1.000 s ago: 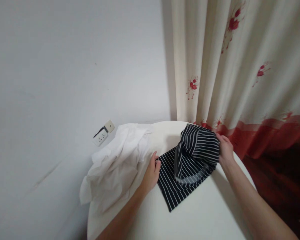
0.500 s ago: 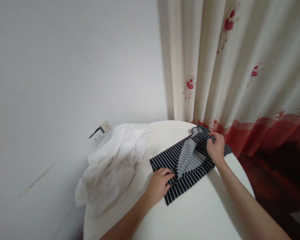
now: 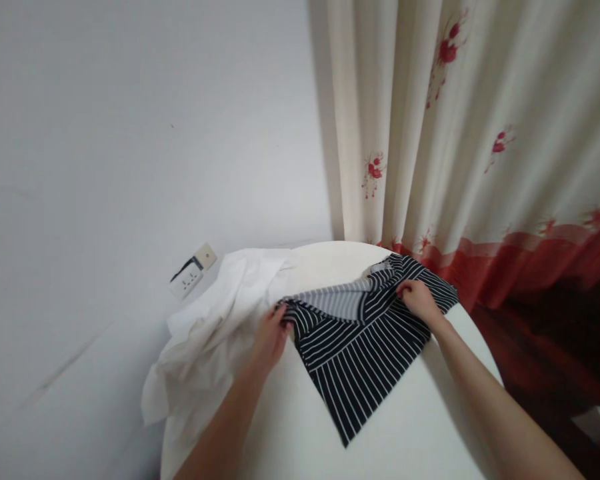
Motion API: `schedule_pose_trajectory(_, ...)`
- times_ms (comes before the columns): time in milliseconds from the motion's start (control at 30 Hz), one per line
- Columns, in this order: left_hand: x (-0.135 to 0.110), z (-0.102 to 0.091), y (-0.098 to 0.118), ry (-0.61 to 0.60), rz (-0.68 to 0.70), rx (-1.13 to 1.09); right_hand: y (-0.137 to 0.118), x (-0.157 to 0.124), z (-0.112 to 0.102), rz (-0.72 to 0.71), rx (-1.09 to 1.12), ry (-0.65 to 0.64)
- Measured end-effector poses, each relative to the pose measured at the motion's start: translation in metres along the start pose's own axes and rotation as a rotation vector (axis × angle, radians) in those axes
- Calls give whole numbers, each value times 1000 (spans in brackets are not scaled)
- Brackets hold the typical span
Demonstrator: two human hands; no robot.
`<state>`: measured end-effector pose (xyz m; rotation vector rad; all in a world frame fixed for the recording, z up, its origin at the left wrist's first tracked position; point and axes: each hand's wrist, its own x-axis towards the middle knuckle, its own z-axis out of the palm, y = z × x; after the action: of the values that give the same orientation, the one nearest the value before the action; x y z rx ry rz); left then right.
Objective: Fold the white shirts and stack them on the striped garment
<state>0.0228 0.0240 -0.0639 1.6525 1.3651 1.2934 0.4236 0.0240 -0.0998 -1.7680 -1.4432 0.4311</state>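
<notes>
A black garment with white stripes (image 3: 365,360) lies spread across the right part of a round white table (image 3: 300,433). Part of its paler grey inner side shows along the far edge. My left hand (image 3: 271,333) pinches the garment's left corner, lifted slightly off the table. Farther right, my right hand (image 3: 417,300) has its fingers closed on the cloth near the garment's gathered end. Which part of the garment each hand grips, such as sleeve or hem, I cannot tell.
Crumpled white cloth (image 3: 220,333) is heaped on the table's left side, against the wall. A power socket (image 3: 187,279) sits on the wall behind it. A flowered curtain (image 3: 430,167) with a red lower band hangs beyond the table's right edge.
My left hand has moved left and away from me, pulling a corner of the striped garment with it. The front flap now spreads wider toward me. My right hand has shifted slightly left.
</notes>
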Motion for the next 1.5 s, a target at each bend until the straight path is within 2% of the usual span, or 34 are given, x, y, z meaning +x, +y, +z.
schedule_pose_trajectory(67,11,-12,-2,173,0,-47,-5,-3,4,-72,-25,-46)
schedule_pose_trajectory(133,7,-17,-3,339,31,-23,-10,-7,8,-188,-54,-112)
schedule_pose_trajectory(167,1,-15,-4,373,65,19,-13,-9,11,-251,-72,-149)
schedule_pose_trajectory(233,-15,-6,-2,297,159,118,-19,-14,16,-355,-113,-222)
schedule_pose_trajectory(367,-41,22,10,-76,336,198,-29,-18,24,-397,-191,-320)
schedule_pose_trajectory(500,-47,32,19,-207,351,166,-39,-17,21,-376,-223,-336)
schedule_pose_trajectory(600,-43,26,17,-163,319,140,-54,-23,12,-472,-53,-228)
schedule_pose_trajectory(700,-35,18,14,51,216,79,-82,-41,7,-627,195,-124)
schedule_pose_trajectory(767,-33,15,12,118,108,-37,-103,-62,11,-695,322,-85)
schedule_pose_trajectory(833,-37,14,13,0,-15,-213,-121,-85,21,-753,420,-81)
schedule_pose_trajectory(933,-51,14,17,-367,-170,-481,-141,-117,40,-828,495,-148)
schedule_pose_trajectory(1000,-61,12,22,-545,-184,-519,-150,-130,50,-834,476,-252)
schedule_pose_trajectory(1033,-63,10,25,-574,-160,-467,-153,-134,53,-832,449,-315)
schedule_pose_trajectory(1100,-63,4,32,-551,-90,-252,-156,-137,56,-837,384,-413)
schedule_pose_trajectory(1167,-53,-3,39,-521,-15,-13,-157,-135,56,-838,351,-427)
schedule_pose_trajectory(1267,-18,-11,56,-487,113,136,-150,-128,56,-786,389,-311)
schedule_pose_trajectory(1333,21,-13,77,-327,183,107,-142,-120,57,-736,423,-205)
schedule_pose_trajectory(1367,44,-16,91,-190,199,87,-137,-115,57,-715,435,-161)
schedule_pose_trajectory(1400,69,-20,108,-46,218,56,-133,-111,57,-697,446,-127)
schedule_pose_trajectory(1500,146,-46,170,224,312,-8,-121,-96,56,-654,479,-65)
